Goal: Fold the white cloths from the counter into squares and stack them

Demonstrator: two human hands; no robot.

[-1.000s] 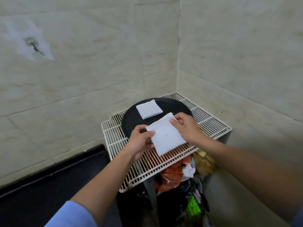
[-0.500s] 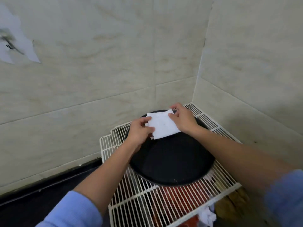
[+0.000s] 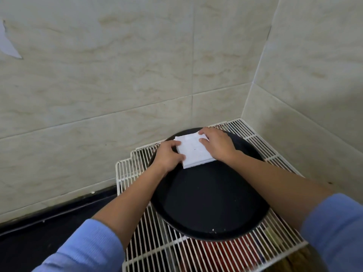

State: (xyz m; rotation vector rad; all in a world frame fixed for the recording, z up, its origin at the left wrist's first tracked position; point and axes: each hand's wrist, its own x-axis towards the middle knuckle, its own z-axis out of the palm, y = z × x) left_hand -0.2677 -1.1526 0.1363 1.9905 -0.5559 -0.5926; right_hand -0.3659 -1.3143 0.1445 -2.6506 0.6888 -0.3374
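Both hands hold a folded white cloth [image 3: 193, 152] at the far side of a round black tray [image 3: 206, 199]. The left hand [image 3: 169, 154] grips its left edge and the right hand [image 3: 216, 146] its right edge, thumb on top. The tray sits on a white wire rack [image 3: 137, 173] in a tiled wall corner, with red items showing beneath the rack.

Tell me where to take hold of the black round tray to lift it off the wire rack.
Grip the black tray by its raised rim, left hand at the left side, right hand at the right. It lies wide, shallow and flat on the wire rack, with the folded white cloths at its far end; a two-sided hold should keep it level.
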